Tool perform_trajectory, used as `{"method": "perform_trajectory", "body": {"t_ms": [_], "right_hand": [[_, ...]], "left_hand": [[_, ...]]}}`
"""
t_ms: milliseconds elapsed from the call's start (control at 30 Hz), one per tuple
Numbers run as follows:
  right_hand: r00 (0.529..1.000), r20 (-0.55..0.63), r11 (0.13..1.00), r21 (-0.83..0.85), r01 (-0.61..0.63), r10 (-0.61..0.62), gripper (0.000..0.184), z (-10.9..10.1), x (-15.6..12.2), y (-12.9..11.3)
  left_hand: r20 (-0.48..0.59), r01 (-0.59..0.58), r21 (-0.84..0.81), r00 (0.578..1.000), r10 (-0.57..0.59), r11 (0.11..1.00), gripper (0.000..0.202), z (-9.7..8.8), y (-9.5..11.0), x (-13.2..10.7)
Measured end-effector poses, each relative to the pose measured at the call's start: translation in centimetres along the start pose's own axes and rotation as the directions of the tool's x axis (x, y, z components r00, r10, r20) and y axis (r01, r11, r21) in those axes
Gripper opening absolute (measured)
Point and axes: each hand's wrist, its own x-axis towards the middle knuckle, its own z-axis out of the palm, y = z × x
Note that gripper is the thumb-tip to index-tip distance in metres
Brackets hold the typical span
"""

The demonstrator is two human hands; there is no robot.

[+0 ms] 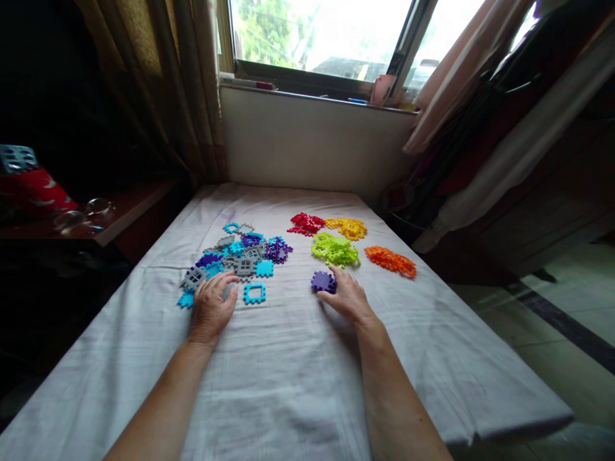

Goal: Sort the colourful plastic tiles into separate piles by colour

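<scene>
My left hand [212,306] rests at the near edge of a mixed pile of interlocking plastic tiles in blue, grey and purple. Its fingers are loosely curved over the pile, thumb apart, and nothing shows in its grip. Just right of it lies a blue square frame tile [254,293]. Between the thumb and fingers of my right hand [350,296] are purple tiles [323,282], low at the sheet, seemingly a small stack. A grey window tile [246,266] and a solid blue tile [264,268] lie at the pile's front.
Beyond my right hand are heaps of lime green tiles [335,250], red tiles [306,223], yellow tiles [350,228] and orange tiles [391,261]. A pale sheet [288,384] covers the surface. Glasses [81,218] sit on a side table at left; clothes hang at right.
</scene>
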Motion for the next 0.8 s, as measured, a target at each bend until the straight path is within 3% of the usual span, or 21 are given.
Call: {"method": "perform_trajectory", "body": {"t_ms": [300, 433, 500, 667, 800], "right_hand": [[0.988, 0.049, 0.988, 0.045, 0.147, -0.149, 0.057, 1.0, 0.2, -1.0], [0.979, 0.167, 0.993, 0.013, 0.118, -0.119, 0.070, -0.4, 0.2, -1.1], [0.978, 0.172, 0.992, -0.017, 0.126, -0.121, 0.074, -1.4, 0.7, -1.8], [0.978, 0.029, 0.978, -0.043, 0.206, -0.205, 0.042, -1.5, 4.5, -6.8], [0.978, 0.120, 0.977, -0.111, 0.181, -0.168, 0.035, 0.8, 7.7, -11.5]], "left_hand": [[0.002, -0.007, 0.001, 1.000, 0.007, 1.000, 0.024, 0.0, -0.2, 0.0], [-0.013, -0.011, -0.001, 1.000, 0.011, 1.000, 0.024, 0.2, -0.3, 0.0], [-0.023, -0.006, -0.007, 1.000, 0.005, 1.000, 0.025, 0.3, -0.2, 0.1], [-0.034, 0.007, -0.032, 0.999, -0.008, 0.999, 0.025, 0.3, -0.1, 0.2], [-0.038, 0.034, -0.033, 0.999, -0.035, 0.999, 0.024, 0.3, -0.1, 0.2]]}}
